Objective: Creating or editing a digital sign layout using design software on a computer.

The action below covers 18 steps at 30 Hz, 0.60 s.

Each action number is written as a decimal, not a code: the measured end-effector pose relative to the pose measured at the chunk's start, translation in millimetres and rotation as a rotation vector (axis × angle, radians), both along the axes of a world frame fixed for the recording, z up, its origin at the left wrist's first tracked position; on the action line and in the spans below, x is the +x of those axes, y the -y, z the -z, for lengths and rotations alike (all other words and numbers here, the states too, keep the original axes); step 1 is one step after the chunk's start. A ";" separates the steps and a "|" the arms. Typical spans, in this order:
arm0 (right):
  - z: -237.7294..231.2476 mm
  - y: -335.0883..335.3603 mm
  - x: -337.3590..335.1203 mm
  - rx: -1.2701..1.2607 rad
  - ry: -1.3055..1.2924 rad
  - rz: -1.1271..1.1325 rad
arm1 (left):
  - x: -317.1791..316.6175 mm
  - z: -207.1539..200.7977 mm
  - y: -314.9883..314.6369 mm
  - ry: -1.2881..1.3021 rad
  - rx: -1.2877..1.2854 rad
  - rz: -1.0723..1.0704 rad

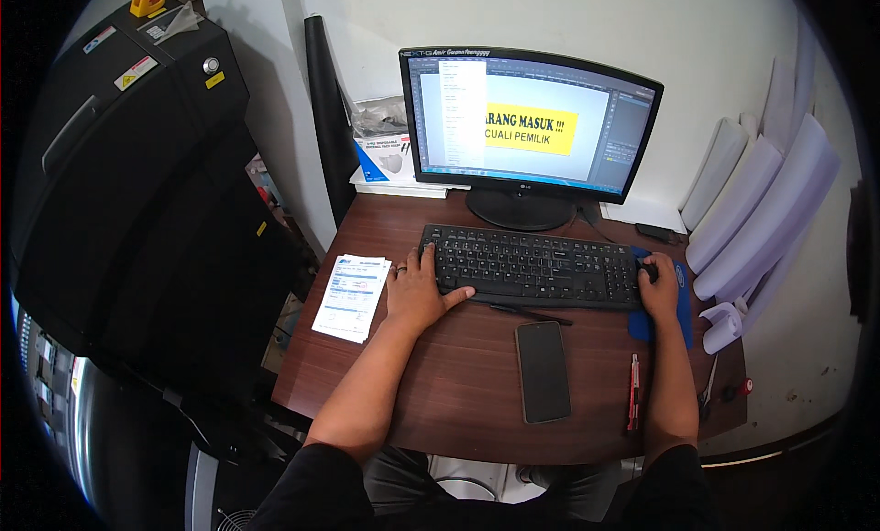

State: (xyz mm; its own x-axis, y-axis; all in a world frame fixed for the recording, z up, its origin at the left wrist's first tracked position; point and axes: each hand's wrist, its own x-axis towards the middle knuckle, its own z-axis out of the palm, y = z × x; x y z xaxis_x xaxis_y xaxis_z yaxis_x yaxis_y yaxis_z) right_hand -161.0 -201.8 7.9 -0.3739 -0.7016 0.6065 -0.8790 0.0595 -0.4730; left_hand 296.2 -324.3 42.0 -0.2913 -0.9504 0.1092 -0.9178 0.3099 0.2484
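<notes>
My left hand (415, 295) lies on the left end of a black keyboard (541, 267), its fingers and thumb spread. At the keyboard's right end my right hand (660, 291) is wrapped round a dark computer mouse (650, 273), mostly hidden beneath it. Under that hand is a blue mouse pad (684, 311). Behind the keyboard stands a lit monitor (596, 96); its screen has a long white menu dropped down at the left and a yellow sign design with dark lettering. A printed paper form (351, 298) lies left of my left hand.
Nearer me on the brown desk (449, 394) are a dark phone (544, 372), a black pen (532, 315) and a red cutter knife (633, 392). White paper rolls (761, 201) lean at the right. A mask box (390, 157) stands beside the monitor; a large black machine (137, 219) fills the left.
</notes>
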 end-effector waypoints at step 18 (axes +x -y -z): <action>-4.0 -3.8 0.5 -0.005 -0.007 0.083 | 23.5 0.0 22.9 -0.284 0.101 0.028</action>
State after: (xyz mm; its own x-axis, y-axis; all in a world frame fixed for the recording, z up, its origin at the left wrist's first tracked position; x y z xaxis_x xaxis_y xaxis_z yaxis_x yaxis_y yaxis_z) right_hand -160.5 -198.0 11.8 -0.4265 -0.6657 0.6123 -0.8743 0.1300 -0.4676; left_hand 319.7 -347.3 42.0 -0.2893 -0.9525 0.0955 -0.7987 0.2952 0.5243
